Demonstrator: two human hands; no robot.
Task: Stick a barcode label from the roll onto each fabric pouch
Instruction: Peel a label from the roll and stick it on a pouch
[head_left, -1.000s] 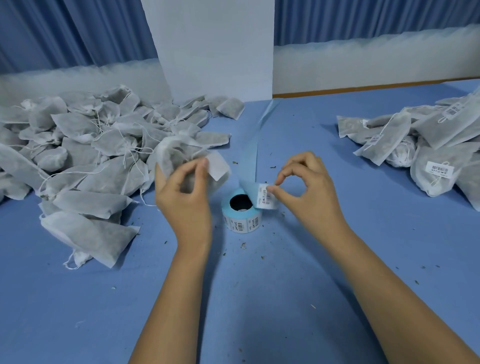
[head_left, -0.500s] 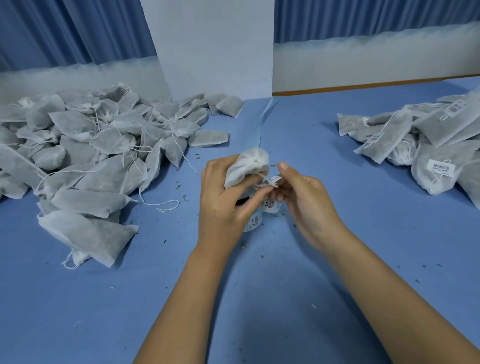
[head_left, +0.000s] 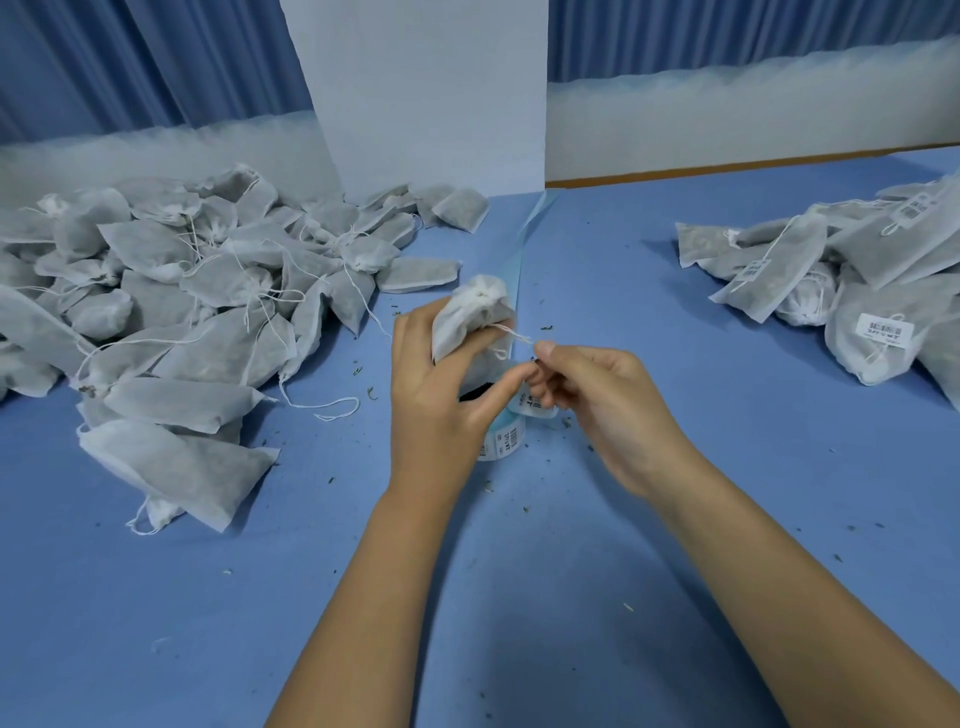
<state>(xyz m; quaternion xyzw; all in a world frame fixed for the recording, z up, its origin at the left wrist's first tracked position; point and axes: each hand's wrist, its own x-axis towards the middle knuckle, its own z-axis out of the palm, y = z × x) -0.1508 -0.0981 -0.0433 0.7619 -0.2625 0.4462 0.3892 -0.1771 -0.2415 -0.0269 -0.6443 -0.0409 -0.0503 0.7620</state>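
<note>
Though heaped with pouches, blue table, curtains.

The left hand curls in a grip, the right hand pinches just beside it.

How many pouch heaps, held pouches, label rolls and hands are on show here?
Pouch heaps: 2 (left heap, right heap)
Held pouch: 1
Label roll: 1
Hands: 2 (left hand, right hand)
Total: 6
</note>
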